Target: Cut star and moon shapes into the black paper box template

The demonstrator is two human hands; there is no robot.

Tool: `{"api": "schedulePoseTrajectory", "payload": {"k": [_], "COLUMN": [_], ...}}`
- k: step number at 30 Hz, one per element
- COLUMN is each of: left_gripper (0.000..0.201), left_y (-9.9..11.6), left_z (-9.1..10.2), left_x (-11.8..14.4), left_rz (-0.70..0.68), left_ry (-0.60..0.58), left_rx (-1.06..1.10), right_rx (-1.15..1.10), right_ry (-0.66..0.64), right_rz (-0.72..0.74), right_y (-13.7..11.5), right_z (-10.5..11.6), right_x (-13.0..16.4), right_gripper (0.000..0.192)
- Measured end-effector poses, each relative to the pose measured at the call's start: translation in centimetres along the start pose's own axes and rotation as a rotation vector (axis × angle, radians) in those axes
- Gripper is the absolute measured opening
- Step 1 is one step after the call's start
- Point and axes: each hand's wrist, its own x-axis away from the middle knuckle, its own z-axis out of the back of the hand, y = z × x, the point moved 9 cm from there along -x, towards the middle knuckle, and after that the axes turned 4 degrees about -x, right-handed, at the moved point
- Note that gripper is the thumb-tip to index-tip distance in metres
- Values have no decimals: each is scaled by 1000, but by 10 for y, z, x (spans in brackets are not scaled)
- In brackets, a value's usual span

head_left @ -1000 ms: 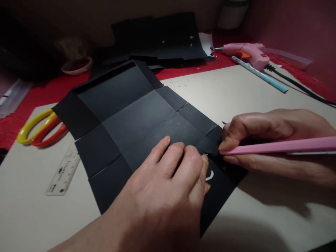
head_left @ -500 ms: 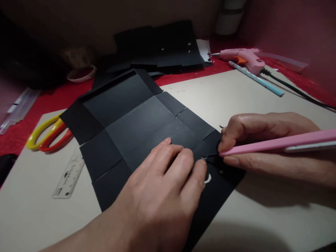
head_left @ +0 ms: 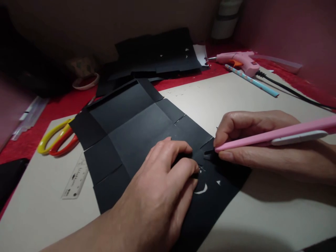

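Note:
A sheet of black card (head_left: pixel 136 122), creased into panels and slit along some edges, lies at an angle before me. My left hand (head_left: pixel 162 185) rests on it, palm down, fingers bent and a little apart, the tips against the card. Beside those fingertips are a crescent-shaped cutout (head_left: pixel 201 190), a small triangular cutout (head_left: pixel 218 182) and some fine cuts. My right hand (head_left: pixel 244 140) grips a pink craft knife (head_left: pixel 252 140) like a pen. Its dark blade points left over the card, near the fine cuts; whether it touches the surface I cannot tell.
Yellow and red-handled scissors (head_left: pixel 61 138) lie partly under the card, near a clear ruler (head_left: pixel 76 178). A pink glue gun (head_left: pixel 241 61), its cord, and a blue patterned pencil (head_left: pixel 253 81) lie at the back right. More black card (head_left: pixel 157 52) is behind.
The blade has moved away from the small cuts beside my left fingertips. My left fingers have drawn back and curled, showing more of the crescent. The view has shifted slightly.

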Motion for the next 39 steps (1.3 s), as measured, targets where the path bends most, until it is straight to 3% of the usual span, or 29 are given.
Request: {"api": "schedulePoseTrajectory", "payload": {"k": [7,11,12,14,16,17,19,23,28,32,39], "left_gripper": [18,20,32,78,112,112,89,59,57,54,48], "left_y": [-2,0,2,6,11,15,24,48,61,65,72], "left_z": [3,4,3,0,-2,-1,-5,-22,-30,-26,-17], "left_x": [-4,-2,0,4,11,15,24,44,52,45,29], "left_rz": [10,-30,-38,-51,-22,-11,1,-132,-132,-68,-26], "left_ry": [6,-29,-44,-77,-82,-65,-73,-154,-178,-154,-61], "left_rx": [35,-59,-111,-249,-395,-465,-604,-819,-883,-827,-937], "right_rx": [-14,-30,-5,93,125,101,-1,-154,-221,-231,-283], "right_ry": [59,252,331,437,398,374,318,275,263,228,153], "right_rz": [-15,1,25,82,95,100,106,6,-29,-19,-37], "right_y": [-3,-2,-2,-3,2,5,11,23,19,14,14], "right_z": [3,14,20,29,27,26,23,22,21,21,16], "right_x": [-2,2,4,8,7,6,4,1,2,4,6], "right_gripper": [7,22,21,16,22,25,26,26,28,29,28]}}
